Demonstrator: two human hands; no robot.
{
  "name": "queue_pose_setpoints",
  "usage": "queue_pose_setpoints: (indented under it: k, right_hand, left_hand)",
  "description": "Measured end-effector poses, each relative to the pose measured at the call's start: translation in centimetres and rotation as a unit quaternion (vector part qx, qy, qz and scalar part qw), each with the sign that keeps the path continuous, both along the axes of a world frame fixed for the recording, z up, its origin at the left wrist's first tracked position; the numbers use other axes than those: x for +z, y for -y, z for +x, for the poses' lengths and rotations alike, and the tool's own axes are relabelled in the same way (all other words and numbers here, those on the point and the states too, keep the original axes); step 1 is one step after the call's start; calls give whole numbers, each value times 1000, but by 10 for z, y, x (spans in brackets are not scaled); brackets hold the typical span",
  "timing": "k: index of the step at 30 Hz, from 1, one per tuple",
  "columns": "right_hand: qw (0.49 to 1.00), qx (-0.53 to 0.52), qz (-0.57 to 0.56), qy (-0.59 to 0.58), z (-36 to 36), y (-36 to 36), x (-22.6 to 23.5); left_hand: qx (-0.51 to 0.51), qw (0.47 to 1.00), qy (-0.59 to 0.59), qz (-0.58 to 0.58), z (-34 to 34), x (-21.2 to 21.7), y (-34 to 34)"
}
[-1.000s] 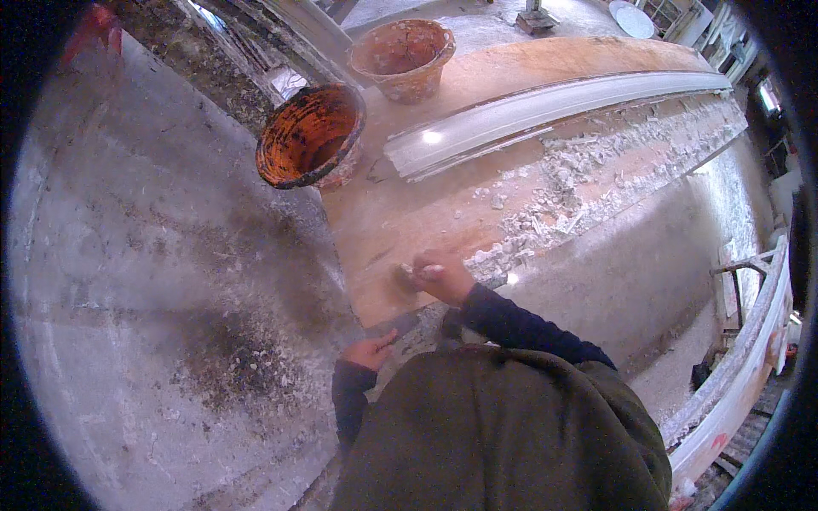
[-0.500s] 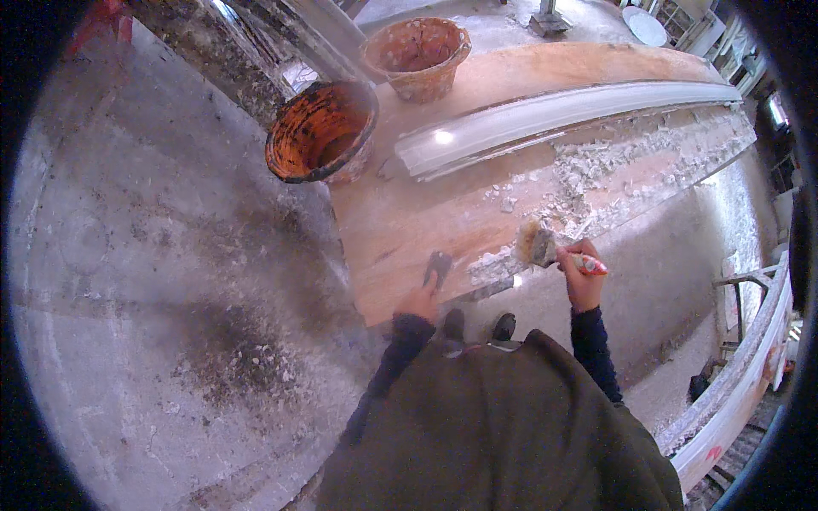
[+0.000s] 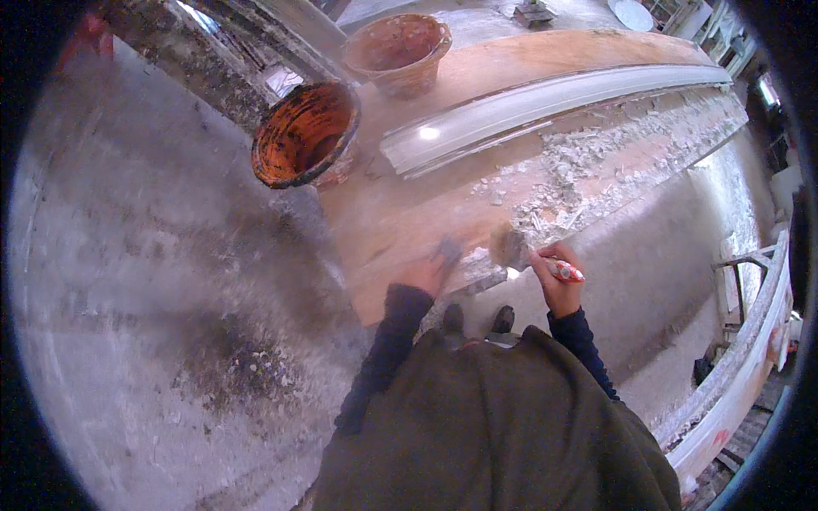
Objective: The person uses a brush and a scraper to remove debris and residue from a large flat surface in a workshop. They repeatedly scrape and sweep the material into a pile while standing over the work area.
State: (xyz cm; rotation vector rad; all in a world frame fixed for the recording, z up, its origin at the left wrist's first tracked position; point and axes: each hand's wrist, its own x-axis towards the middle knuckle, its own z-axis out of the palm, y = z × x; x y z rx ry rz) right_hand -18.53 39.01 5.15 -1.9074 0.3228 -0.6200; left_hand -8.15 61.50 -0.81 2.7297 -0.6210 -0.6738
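Note:
My right hand is closed round the handle of a wide brush, red and white at its end. The blurred bristles are down on the wooden board, at the edge of white plaster crumbs. To the left, my left hand is low over the board's near end. Its fingers are closed on a small grey flat tool, smeared by motion, that looks like a scraper. A gap lies between this tool and the brush.
A long white plaster moulding lies along the board beyond the crumbs. At the board's left end are an orange bucket with a blackened rim and a plaster-stained bucket. A curved white piece stands at the right. Debris dots the floor.
My right hand and the brush have moved left, toward the left hand. The left hand has shifted slightly up and right with its grey tool. The whole view has also shifted a little.

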Motion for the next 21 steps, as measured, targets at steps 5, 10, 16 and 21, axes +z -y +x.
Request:
queue_pose_setpoints:
  k: [5,10,16,21]
  right_hand:
    - [997,-63,25,-31,-20,21,8]
    - [994,-81,51,-58,-29,24,5]
    - [997,-56,44,-37,-17,19,-3]
    - [999,-45,-18,-21,-14,23,6]
  left_hand:
    - [29,999,-41,17,-55,44,-62]
    - [-66,998,-8,4,-61,3,-115]
    - [-149,988,-24,-24,-22,-1,-63]
    - [-157,981,15,-114,-8,7,-60]
